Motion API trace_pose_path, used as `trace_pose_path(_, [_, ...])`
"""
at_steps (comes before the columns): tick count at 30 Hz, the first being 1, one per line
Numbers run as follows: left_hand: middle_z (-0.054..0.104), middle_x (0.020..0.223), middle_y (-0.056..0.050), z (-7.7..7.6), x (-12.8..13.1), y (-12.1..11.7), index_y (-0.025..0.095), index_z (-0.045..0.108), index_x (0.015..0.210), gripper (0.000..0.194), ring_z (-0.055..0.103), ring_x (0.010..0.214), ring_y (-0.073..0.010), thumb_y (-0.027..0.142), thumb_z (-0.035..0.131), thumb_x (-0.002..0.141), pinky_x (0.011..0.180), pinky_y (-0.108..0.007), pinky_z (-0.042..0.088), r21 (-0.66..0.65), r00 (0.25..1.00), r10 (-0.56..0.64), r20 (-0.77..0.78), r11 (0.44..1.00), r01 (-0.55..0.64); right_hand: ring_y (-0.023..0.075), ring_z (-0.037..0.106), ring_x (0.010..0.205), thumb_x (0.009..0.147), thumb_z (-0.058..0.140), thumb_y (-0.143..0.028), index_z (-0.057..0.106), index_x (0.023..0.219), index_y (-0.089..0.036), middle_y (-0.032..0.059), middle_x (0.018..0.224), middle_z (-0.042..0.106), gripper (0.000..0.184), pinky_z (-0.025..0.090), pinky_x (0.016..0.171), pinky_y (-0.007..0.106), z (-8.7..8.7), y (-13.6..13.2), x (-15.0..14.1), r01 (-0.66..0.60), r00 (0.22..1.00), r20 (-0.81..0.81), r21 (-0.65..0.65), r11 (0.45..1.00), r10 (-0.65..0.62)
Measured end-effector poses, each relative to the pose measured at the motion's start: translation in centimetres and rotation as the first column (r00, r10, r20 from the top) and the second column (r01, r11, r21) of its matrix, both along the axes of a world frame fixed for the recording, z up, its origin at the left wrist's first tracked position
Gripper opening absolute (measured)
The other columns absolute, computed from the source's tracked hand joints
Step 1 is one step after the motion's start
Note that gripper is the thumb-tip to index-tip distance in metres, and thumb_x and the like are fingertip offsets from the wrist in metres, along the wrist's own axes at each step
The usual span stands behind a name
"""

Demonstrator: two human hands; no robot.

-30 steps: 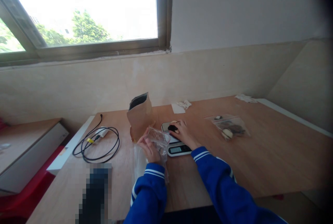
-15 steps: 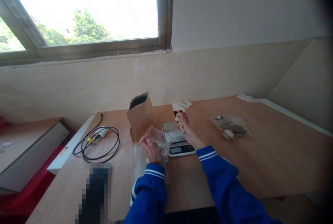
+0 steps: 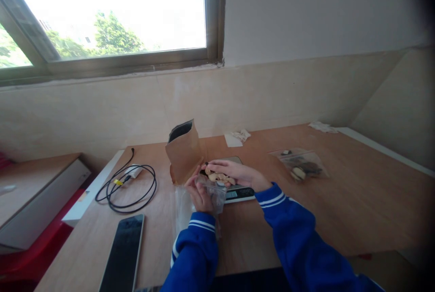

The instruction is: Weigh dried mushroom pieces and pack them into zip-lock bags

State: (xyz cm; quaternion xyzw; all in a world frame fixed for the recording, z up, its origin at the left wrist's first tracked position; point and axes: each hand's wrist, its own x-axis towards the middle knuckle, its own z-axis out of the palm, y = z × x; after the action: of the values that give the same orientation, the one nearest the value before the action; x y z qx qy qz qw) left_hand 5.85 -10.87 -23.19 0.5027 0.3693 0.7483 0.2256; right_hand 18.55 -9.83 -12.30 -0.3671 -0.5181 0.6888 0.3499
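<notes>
My left hand (image 3: 200, 196) is closed on the upper edge of a clear plastic bag (image 3: 183, 208) that stands on the wooden table (image 3: 340, 210). My right hand (image 3: 234, 174) is cupped over the bag's mouth, closed on several small pale and dark pieces (image 3: 217, 177). Just behind both hands lies a small digital kitchen scale (image 3: 239, 193), its display toward me. An open brown paper pouch (image 3: 184, 151) stands upright to the left of the scale.
A second clear bag with dark and pale pieces (image 3: 301, 165) lies to the right. Crumpled white paper (image 3: 238, 137) sits near the wall. A coiled black cable (image 3: 127, 185) and a dark phone (image 3: 123, 253) lie to the left. A low side table (image 3: 30, 192) stands beyond the table's left edge.
My right hand picked the pieces off the scale's plate, lifted them, then carried them left to the mouth of the clear bag. My left hand kept hold of the bag.
</notes>
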Motion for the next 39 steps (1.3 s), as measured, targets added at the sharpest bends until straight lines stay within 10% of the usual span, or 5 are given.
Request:
trace_pose_path(14, [0.058, 0.122, -0.017, -0.3, -0.1, 0.2, 0.018, 0.043, 0.105, 0.022, 0.057, 0.112, -0.0234, 0.035, 0.036, 0.092, 0.097, -0.047, 0.041, -0.004, 1.0, 0.008, 0.029, 1.0, -0.008, 0.0082, 0.05, 0.058, 0.075, 0.061, -0.058, 0.064, 0.102, -0.021, 0.003, 0.092, 0.064, 0.045, 0.034, 0.036, 0.014, 0.3, -0.2, 1.1, -0.043, 0.942, 0.334, 0.138, 0.99, -0.005])
trace_pose_path(29, [0.058, 0.121, -0.018, -0.2, -0.2, 0.4, 0.018, 0.041, 0.104, 0.022, 0.056, 0.113, -0.0242, 0.036, 0.035, 0.092, 0.096, -0.048, 0.042, 0.0, 0.999, 0.026, 0.021, 1.0, -0.026, 0.0212, 0.063, 0.088, 0.075, 0.067, -0.039, 0.062, 0.102, -0.018, 0.0091, 0.098, 0.068, 0.035, 0.048, 0.074, 0.03, 0.9, -1.2, -2.0, 0.186, 0.722, 0.515, 0.499, 0.846, -0.462])
trace_pose_path(39, [0.058, 0.122, -0.017, 0.0, 0.1, 0.2, 0.018, 0.043, 0.103, 0.023, 0.056, 0.114, -0.0245, 0.037, 0.037, 0.09, 0.095, -0.044, 0.043, -0.037, 0.998, 0.026, 0.065, 0.999, -0.024, 0.0157, 0.061, 0.073, 0.086, 0.049, -0.048, 0.063, 0.094, -0.02, 0.0036, 0.085, 0.066, 0.033, 0.049, 0.061, 0.026, 0.4, -0.2, -2.4, 0.275, 0.845, 0.256, 0.545, 0.792, -0.469])
